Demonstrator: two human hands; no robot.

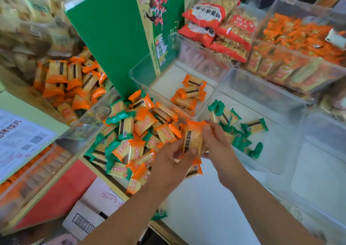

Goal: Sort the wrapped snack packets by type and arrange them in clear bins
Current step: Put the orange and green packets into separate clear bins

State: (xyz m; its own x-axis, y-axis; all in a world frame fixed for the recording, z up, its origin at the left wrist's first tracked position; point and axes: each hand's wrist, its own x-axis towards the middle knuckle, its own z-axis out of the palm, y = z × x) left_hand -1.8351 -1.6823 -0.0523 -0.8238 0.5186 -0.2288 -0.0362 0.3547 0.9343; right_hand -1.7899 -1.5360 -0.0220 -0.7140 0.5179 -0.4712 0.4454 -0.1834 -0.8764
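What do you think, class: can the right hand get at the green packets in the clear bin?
Probably yes: the right hand is right beside the green packets, and the clear bin is open-topped. However, its fingers are holding an orange packet with the left hand.

Likely a snack shop, clear bins (262, 87) of wrapped packets (61, 80), bagged biscuits (230, 37), stock cartons (93, 207)
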